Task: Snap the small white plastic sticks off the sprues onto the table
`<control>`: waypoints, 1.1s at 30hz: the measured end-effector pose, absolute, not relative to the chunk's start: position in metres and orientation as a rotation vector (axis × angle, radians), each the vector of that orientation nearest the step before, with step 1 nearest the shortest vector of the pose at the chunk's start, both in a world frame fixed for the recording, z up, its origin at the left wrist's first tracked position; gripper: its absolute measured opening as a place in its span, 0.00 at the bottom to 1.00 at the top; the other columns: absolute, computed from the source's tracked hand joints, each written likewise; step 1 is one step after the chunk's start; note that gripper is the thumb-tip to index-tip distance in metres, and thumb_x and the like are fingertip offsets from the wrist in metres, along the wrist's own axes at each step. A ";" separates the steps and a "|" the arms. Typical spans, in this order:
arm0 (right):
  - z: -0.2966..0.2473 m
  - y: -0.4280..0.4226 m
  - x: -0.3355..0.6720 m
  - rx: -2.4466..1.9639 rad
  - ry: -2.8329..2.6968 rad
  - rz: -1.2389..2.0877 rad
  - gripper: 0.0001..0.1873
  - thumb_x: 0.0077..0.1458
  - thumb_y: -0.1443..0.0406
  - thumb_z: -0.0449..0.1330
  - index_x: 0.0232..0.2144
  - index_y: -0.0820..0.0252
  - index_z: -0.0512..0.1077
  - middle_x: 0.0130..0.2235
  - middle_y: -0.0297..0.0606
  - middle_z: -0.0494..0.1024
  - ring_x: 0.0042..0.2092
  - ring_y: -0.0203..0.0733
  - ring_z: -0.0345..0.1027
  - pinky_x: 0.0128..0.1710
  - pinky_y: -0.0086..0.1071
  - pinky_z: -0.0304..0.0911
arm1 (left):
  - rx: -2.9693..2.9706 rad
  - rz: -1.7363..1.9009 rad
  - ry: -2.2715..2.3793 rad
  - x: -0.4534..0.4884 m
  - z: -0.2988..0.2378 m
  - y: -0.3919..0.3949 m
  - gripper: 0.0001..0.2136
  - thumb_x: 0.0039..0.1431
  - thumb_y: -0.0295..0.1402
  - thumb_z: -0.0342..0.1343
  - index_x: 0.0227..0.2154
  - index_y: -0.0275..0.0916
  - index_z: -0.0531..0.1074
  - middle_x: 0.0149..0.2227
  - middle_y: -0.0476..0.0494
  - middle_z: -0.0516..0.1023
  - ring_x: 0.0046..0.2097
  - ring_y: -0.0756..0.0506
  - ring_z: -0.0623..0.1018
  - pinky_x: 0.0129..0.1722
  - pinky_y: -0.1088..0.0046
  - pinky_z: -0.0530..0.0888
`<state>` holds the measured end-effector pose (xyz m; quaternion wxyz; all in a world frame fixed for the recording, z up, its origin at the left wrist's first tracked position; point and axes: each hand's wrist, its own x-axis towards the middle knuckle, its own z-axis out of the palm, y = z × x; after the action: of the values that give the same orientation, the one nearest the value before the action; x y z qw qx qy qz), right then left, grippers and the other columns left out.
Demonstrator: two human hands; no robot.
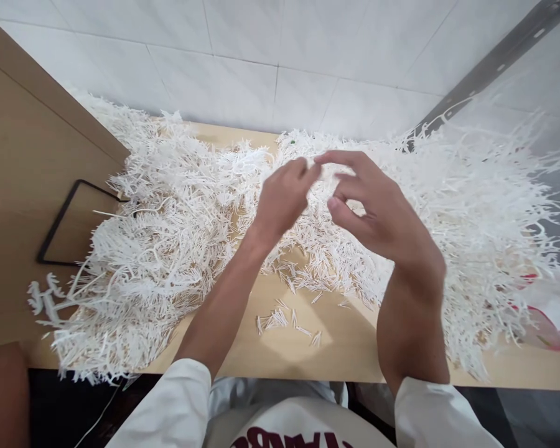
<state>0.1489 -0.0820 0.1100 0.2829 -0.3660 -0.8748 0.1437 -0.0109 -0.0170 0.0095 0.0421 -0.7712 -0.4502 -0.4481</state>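
My left hand (284,194) is raised over the white heap, its fingers curled together. Anything it may grip is hidden or too small to make out. My right hand (378,205) is beside it, fingers bent and apart, its thumb away from the other fingers. I see nothing held in it. Its index fingertip meets, or nearly meets, the left hand's fingertips. Beneath both lie small loose white stick-like pieces (350,264). Branching white plastic-looking strands are piled at the left (168,236) and in a taller heap at the right (485,205).
Several short white pieces (275,319) lie near the front of the wooden tabletop (317,354). A wooden panel (42,168) with a black metal bracket (58,221) stands at left. Behind are a tiled wall (242,68) and a metal post (485,71). A pink-and-white bag (550,317) is at right.
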 end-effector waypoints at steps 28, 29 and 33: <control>0.076 -0.044 0.153 -1.337 -2.350 0.186 0.18 0.62 0.62 0.47 0.20 0.58 0.50 0.21 0.29 0.56 0.25 0.31 0.44 0.28 0.32 0.43 | -2.715 -1.599 -1.380 -0.014 0.034 -0.022 0.17 0.59 0.37 0.52 0.18 0.38 0.57 0.18 0.54 0.56 0.23 0.55 0.55 0.23 0.77 0.56; 0.077 -0.046 0.151 -1.334 -2.358 0.154 0.18 0.61 0.63 0.48 0.20 0.58 0.49 0.21 0.29 0.55 0.25 0.32 0.43 0.28 0.32 0.43 | -2.702 -1.626 -1.386 -0.012 0.033 -0.021 0.18 0.59 0.39 0.52 0.18 0.38 0.56 0.18 0.54 0.56 0.23 0.55 0.55 0.23 0.77 0.57; 0.081 -0.052 0.149 -1.328 -2.341 0.120 0.16 0.56 0.67 0.49 0.19 0.58 0.48 0.19 0.29 0.52 0.24 0.32 0.41 0.28 0.32 0.41 | -2.712 -1.714 -1.403 -0.007 0.031 -0.024 0.21 0.61 0.45 0.48 0.17 0.38 0.58 0.18 0.53 0.57 0.22 0.54 0.58 0.24 0.76 0.58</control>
<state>0.1495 -0.0517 0.0805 0.2220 -0.4807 -0.8472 0.0434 -0.0072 -0.0239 0.0312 -0.1789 -0.7621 -0.3941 -0.4816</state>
